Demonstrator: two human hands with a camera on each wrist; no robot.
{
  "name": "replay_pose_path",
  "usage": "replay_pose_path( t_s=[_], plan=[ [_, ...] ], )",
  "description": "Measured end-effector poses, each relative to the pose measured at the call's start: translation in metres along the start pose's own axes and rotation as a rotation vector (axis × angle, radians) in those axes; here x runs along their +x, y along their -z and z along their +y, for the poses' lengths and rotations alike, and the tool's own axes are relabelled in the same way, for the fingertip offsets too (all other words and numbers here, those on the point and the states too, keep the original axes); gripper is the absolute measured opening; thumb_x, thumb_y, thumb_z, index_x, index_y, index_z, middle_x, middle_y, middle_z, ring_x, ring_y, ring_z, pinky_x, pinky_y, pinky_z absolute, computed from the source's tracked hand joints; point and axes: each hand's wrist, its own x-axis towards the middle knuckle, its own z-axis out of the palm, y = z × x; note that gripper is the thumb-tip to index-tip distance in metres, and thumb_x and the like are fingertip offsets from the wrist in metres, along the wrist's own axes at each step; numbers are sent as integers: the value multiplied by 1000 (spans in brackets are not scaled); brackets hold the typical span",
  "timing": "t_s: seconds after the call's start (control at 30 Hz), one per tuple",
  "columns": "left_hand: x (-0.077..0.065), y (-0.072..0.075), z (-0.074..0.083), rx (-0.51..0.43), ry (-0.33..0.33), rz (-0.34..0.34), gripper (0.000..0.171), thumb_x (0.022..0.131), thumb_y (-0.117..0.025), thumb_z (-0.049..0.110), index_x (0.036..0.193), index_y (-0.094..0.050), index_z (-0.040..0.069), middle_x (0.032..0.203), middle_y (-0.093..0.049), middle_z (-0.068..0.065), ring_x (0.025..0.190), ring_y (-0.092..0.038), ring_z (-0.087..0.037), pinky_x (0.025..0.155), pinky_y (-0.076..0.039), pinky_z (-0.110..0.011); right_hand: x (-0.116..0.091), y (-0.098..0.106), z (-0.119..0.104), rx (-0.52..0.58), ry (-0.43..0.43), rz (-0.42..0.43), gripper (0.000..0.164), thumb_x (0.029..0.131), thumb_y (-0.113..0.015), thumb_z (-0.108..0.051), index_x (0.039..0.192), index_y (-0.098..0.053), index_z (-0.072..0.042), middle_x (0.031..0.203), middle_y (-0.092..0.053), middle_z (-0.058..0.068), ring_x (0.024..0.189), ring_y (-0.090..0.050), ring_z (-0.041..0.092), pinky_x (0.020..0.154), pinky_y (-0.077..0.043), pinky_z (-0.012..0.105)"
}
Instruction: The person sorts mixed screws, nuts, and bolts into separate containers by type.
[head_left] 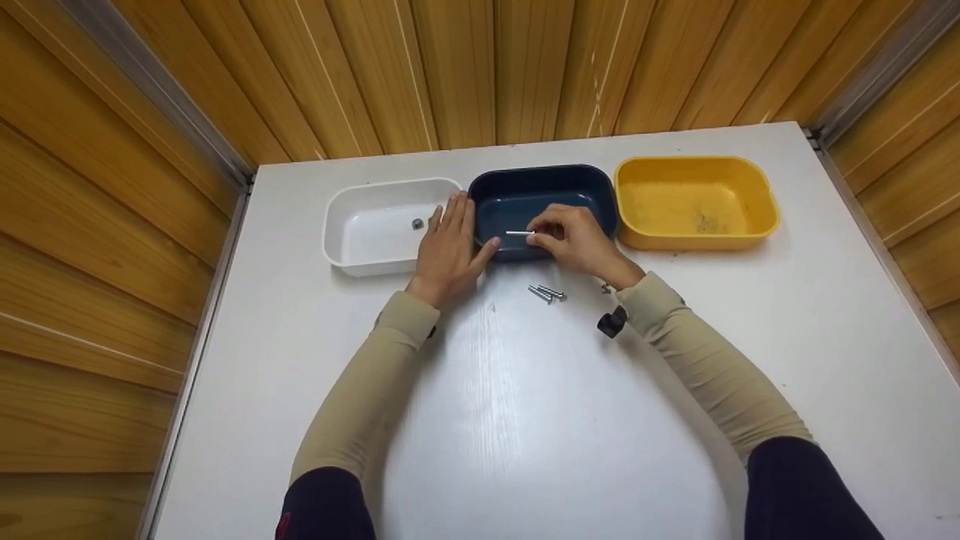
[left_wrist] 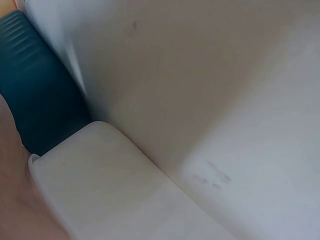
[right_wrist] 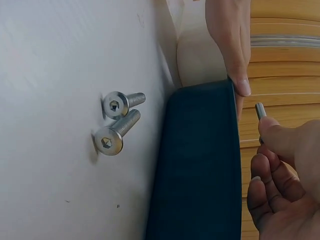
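Observation:
My right hand (head_left: 574, 236) pinches a bolt (head_left: 519, 232) between thumb and fingertips over the dark blue bin (head_left: 544, 172). In the right wrist view the threaded shank of this bolt (right_wrist: 260, 110) points away from the fingers; the grip hides its other end. My left hand (head_left: 448, 251) lies with its fingers straight across the adjoining rims of the white bin (head_left: 360, 266) and the blue one, thumb at the blue rim. Several hex-socket bolts (head_left: 547, 293) lie on the table in front of the blue bin. Two bolts (right_wrist: 109, 140) appear close up in the right wrist view.
A small metal piece (head_left: 418, 223) sits in the white bin. To the right stands a yellow bin (head_left: 697, 241) with dark marks on its floor. Another small metal piece (head_left: 606, 288) lies by my right wrist. Wood-patterned panels (head_left: 525, 75) border the white table (head_left: 480, 420).

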Motion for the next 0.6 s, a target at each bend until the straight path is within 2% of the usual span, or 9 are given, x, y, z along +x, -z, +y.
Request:
replay_pose_path(
  t_s=[0.3,0.6],
  plan=[
    [-1,-1,-2,17,9,-22,91,110,-29,66,169,-18,-3,179,-15,-19,168,-11,-30,137,-5,-45,22,-8,11,-6,-41,7,17,100,-78,-17,112,-81,-4,104,-77,12,88,-63,20,78,-50,27],
    [2,-1,0,26,6,-29,91,111,-28,66,169,-17,-3,179,-15,-19,168,-11,-30,137,-6,-45,37,-6,18,-50,-79,3,16,100,-77,-13,112,-81,-3,101,-78,13,85,-65,21,74,-50,27]
  ],
)
